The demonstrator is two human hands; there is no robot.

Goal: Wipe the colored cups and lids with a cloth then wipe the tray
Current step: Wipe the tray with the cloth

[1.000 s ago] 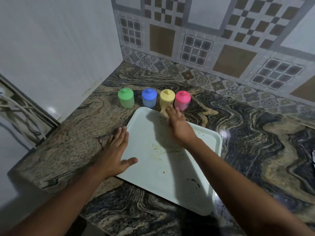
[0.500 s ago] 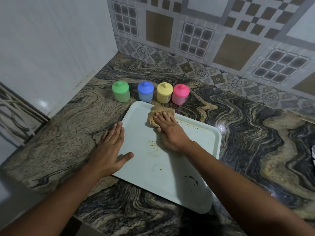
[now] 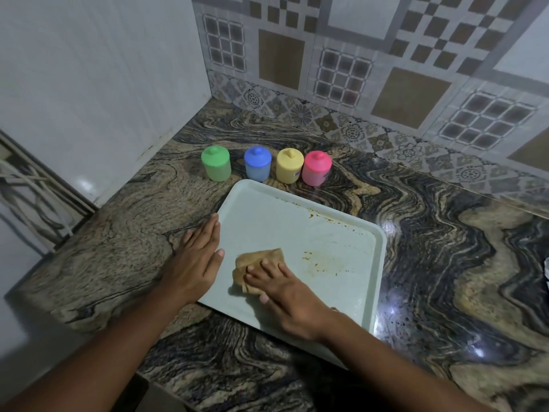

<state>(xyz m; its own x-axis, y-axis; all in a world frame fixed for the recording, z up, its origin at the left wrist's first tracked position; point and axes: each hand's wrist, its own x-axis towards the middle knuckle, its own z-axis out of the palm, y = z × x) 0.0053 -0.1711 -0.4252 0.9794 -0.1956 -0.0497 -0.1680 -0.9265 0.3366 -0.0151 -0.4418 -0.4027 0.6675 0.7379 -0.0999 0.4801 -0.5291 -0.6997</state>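
A pale tray lies on the marbled counter, with brown stains along its far rim and right of centre. My right hand presses a tan cloth flat on the tray's near-left part, fingers straight. My left hand lies flat over the tray's left edge, thumb on the tray. Behind the tray stand lidded cups in a row: green, blue, yellow and pink.
The counter ends in a white wall on the left and a patterned tile wall behind. Its front edge runs near my forearms. Something pale shows at the far right edge.
My right hand has dragged the cloth from the tray's far edge by the cups down to its near-left part. My left hand stays on the tray's left edge.
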